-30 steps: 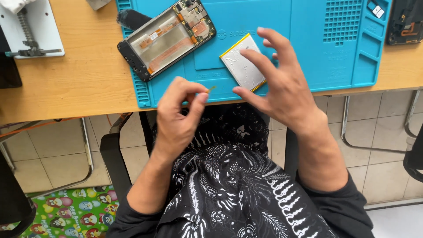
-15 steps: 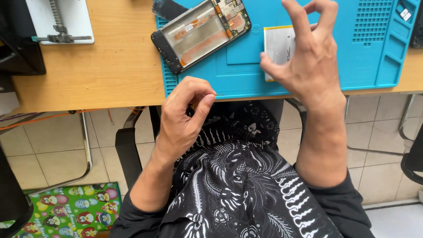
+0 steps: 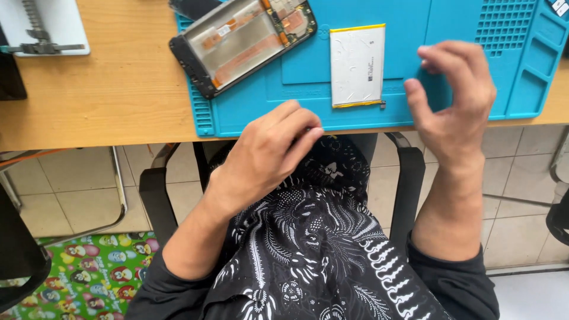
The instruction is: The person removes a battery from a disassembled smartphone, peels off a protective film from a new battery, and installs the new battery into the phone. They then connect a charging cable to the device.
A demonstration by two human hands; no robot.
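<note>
Beside battery [image 3: 357, 65], right hand [image 3: 453, 98] hovers, seemingly empty.

The flat battery [image 3: 357, 66] lies face up on my blue mat [image 3: 415, 24], a silvery-white rectangle with yellow edging along its top and bottom and a small dark tab at its lower right corner. It rests untouched, long side running away from me, just right of the opened phone [image 3: 243, 40], which lies tilted with its insides showing.
</note>
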